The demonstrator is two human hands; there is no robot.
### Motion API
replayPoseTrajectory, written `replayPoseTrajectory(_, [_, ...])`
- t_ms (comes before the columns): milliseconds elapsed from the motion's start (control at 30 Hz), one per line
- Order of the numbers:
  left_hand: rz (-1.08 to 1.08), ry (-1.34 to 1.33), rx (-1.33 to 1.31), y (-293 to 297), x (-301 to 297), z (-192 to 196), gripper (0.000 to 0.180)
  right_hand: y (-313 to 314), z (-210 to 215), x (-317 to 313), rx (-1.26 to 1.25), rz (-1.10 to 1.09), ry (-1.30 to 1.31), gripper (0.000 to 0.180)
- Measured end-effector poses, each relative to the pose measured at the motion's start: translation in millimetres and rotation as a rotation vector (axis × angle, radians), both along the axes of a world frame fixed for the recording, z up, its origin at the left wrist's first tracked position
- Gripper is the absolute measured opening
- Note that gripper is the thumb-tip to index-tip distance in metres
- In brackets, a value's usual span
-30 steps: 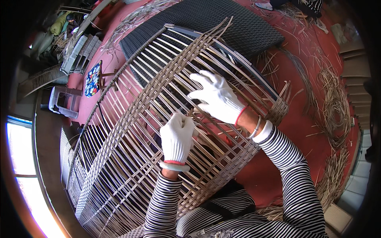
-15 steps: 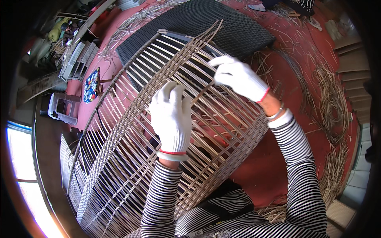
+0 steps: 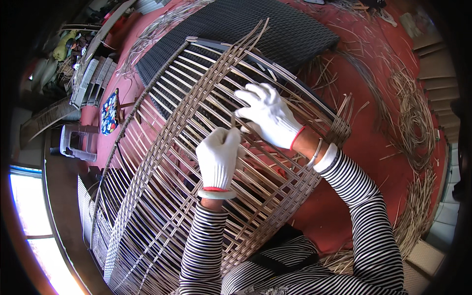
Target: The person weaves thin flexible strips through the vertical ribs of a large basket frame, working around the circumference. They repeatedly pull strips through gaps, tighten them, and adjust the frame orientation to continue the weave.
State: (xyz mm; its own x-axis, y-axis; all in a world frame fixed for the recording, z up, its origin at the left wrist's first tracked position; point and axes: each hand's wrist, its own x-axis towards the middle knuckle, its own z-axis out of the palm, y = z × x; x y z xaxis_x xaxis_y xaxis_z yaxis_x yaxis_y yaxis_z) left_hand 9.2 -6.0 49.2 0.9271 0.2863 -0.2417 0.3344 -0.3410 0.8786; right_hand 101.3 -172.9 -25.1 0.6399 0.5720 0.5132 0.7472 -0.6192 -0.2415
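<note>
The left grip point(image 3: 216, 155) is found curled, thumb and forefinger pressed together on what appears to be a short brown strip point(image 3: 233, 120), its end standing up from the fingertips. The right grip point(image 3: 268, 118) is spread, fingers apart and slightly bent, just beside that strip; whether it touches, I cannot tell from here. Both grips are in white knit gloves over the open middle of a slatted wicker frame point(image 3: 172, 130), which slants across the space before the person, its near side against the striped legs point(image 3: 265, 270). Beyond it, on the red floor point(image 3: 344, 206), lies a dark woven panel point(image 3: 295, 34); a heap of loose strands point(image 3: 413, 118) lies to the right. In my judgement the frame is light for its breadth, stiff along its rims and springy between; single slats would likely flex or shift. Hold is best taken at the dense lower woven edge point(image 3: 290, 206) or wrapped rim point(image 3: 162, 76). The strip seems thin, pliable and somewhat slippery under knit, calling for a pinch near its end.
</note>
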Motion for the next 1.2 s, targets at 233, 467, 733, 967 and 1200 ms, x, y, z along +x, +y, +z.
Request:
replayPoseTrajectory(233, [0.037, -0.083, -0.054, -2.5, -9.1, -15.3, 0.027, -5.5, -35.6, 35.1, 0.114, 0.219, 0.038, 0.045])
replayPoseTrajectory(467, [-0.108, -0.105, 0.078, -1.1, -6.6, -20.3, 0.028, -15.1, 6.2, 31.2, 0.079, 0.223, 0.331, 0.010])
replayPoseTrajectory(733, [-0.189, -0.565, 0.633, -22.3, 14.0, -15.6, 0.030, -72.6, 64.6, 15.7, 0.102, 0.130, 0.094, 0.019])
replayPoseTrajectory(967, [-0.216, -0.198, 0.277, -25.8, 43.4, -27.2, 0.036, -58.7, 26.5, 29.4, 0.184, 0.051, 0.266, 0.016])
replayPoseTrajectory(1200, [-0.135, -0.077, 0.281, -21.7, 56.4, -41.8, 0.040, -36.3, -4.6, 47.9, 0.033, 0.014, 0.097, 0.025])
